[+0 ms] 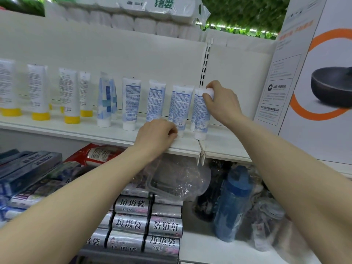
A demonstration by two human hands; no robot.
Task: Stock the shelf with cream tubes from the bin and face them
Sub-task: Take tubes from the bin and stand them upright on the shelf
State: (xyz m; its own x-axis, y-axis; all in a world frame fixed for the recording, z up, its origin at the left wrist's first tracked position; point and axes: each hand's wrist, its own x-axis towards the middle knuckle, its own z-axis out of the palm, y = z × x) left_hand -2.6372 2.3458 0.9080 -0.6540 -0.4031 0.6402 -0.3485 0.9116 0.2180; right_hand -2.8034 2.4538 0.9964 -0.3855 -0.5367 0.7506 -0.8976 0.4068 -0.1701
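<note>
Several white-and-blue cream tubes stand cap-down in a row on the white shelf. My right hand grips the top of the rightmost tube, which stands at the shelf's front edge. Just left of it stands another tube, and my left hand pinches its white cap at the base. More blue tubes stand further left, their back labels facing out. The bin is out of view.
Yellow-capped tubes fill the shelf's left end. A large pan box stands at the right. Toilet paper packs sit on top. Below lie rolls of trash bags, a blue bottle and boxed goods.
</note>
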